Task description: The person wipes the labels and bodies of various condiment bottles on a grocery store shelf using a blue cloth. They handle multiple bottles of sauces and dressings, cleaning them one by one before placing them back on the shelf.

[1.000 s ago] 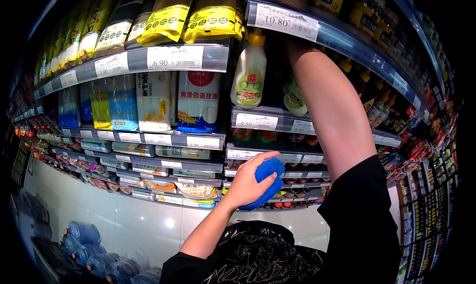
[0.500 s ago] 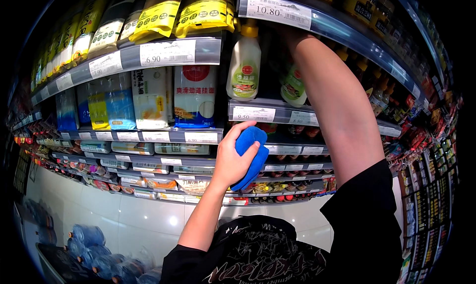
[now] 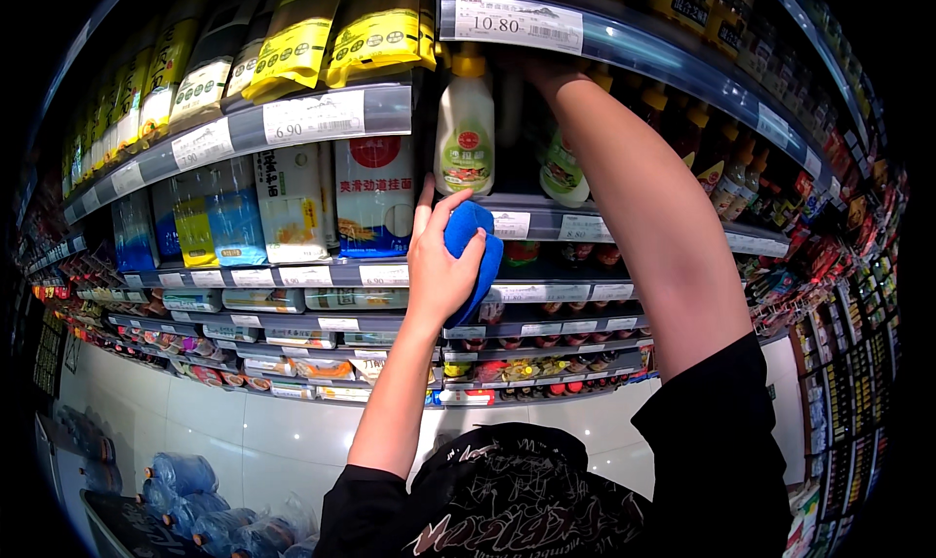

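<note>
My left hand [image 3: 439, 266] is closed round a folded blue cloth [image 3: 478, 251]. Its raised fingertips are at the shelf edge, just below a white squeeze bottle of dressing [image 3: 465, 134] with a yellow cap and green label. My right arm reaches up into the dark shelf bay, under the upper shelf's edge. Only the wrist end of my right hand [image 3: 546, 74] shows; its fingers are hidden, so I cannot tell what they touch. A second bottle of dressing [image 3: 564, 173] stands to the right, partly behind my right forearm.
Yellow noodle packs [image 3: 292, 46] fill the upper left shelf, with white and blue noodle packs [image 3: 374, 195] below. The upper shelf edge [image 3: 624, 41] overhangs my right wrist. Sauce bottles [image 3: 746, 183] stand at right. Large water bottles [image 3: 185, 475] are at the lower left.
My left hand has moved up with the blue cloth, from below the price strip to the shelf edge by the white bottle. My right arm stays inside the bay; the view has shifted slightly.
</note>
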Motion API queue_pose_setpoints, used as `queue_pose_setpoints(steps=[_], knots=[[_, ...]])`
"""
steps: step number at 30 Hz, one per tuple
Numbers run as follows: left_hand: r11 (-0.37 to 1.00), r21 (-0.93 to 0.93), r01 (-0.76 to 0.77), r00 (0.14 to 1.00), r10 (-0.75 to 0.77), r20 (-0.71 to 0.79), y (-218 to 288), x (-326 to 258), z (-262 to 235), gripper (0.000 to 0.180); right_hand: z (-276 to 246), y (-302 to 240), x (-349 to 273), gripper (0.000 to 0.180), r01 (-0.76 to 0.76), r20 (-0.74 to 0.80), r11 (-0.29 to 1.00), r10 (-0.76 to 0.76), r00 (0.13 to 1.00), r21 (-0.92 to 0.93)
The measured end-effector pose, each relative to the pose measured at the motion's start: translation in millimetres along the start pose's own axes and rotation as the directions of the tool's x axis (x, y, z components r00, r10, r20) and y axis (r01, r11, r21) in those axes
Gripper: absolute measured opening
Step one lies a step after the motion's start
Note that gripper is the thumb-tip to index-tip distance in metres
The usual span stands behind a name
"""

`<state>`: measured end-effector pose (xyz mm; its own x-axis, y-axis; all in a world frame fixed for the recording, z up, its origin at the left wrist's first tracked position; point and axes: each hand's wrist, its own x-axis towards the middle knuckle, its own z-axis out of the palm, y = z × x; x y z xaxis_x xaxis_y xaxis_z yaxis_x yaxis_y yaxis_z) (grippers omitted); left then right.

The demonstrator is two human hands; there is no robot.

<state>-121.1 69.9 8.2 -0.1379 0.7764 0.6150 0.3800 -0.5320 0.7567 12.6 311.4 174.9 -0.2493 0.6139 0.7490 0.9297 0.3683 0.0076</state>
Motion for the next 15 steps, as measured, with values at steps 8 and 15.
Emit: queue_pose_setpoints(steps=[8,15], knots=[[1.0,-0.001,-0.019,0.999,0.019,-0.044,-5.0,-0.1,7.4,0.043,-8.6,-2.7,-37.1,0.06,-0.027,0.056,0.999,0.029,0.998,-0.047],[0.997,-0.031,0.075,0.997,-0.075,-0.001,1.1,0.4,1.4,0.043,-81.8,-42.9,-75.7,0.046,-0.211,0.26,0.977,0.201,0.944,0.012]])
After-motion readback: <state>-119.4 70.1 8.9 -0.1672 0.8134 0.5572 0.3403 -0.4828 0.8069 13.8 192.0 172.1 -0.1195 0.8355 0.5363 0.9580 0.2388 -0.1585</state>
